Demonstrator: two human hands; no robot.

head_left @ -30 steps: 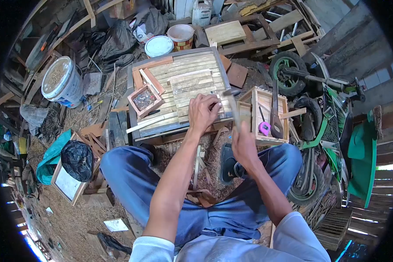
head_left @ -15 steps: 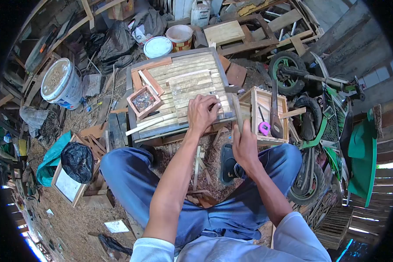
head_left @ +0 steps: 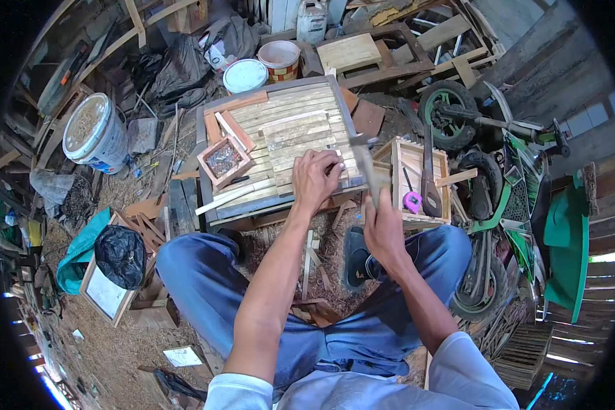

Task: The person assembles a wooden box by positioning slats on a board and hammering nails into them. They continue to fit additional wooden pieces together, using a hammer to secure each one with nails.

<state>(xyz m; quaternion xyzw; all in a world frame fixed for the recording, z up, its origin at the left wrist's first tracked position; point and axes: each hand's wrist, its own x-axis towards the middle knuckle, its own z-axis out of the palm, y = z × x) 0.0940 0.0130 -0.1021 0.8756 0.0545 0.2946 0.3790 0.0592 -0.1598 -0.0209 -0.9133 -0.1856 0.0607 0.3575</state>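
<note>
My left hand [head_left: 313, 179] rests on a slatted wooden panel [head_left: 294, 137] that lies on the low work table [head_left: 277, 96]. Its fingers are curled together near the panel's right edge, and whatever they pinch is too small or hidden. A hammer [head_left: 369, 171], blurred by motion, is in my right hand [head_left: 384, 229], with the fingers wrapped round its wooden handle. The hammer head is up, just right of the table's right edge. Left of my left hand, a small wooden box of nails [head_left: 223, 161] sits beside thin wood strips [head_left: 236, 195].
To the right, a wooden crate [head_left: 430, 160] holds a handsaw [head_left: 429, 178] and a pink tape measure [head_left: 412, 201]. A green motorbike [head_left: 502, 198] stands beyond it. Buckets [head_left: 99, 130] and scrap wood surround the table. My knees flank its near side.
The hammer head has swung slightly left and now looks more blurred. My left hand keeps its place on the panel. The whole view has shifted very slightly.
</note>
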